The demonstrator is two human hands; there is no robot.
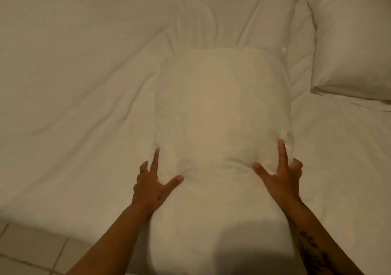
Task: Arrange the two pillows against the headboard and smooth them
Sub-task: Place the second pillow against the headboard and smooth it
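Observation:
A white pillow [220, 114] lies lengthwise in front of me on the bed, its near end hanging toward me. My left hand [151, 184] grips its left side, thumb on top and fingers tucked around the edge. On the pillow's right side my right hand [281, 175] holds it the same way, index finger stretched along the edge. A second white pillow [351, 40] lies flat at the upper right corner of the bed. The headboard shows only as a dark strip at the top right edge.
The wrinkled white sheet [74, 84] covers the mattress. A bulky white fold of bedding [232, 8] lies beyond the held pillow. Pale floor tiles [27, 251] show at the lower left, past the bed's edge.

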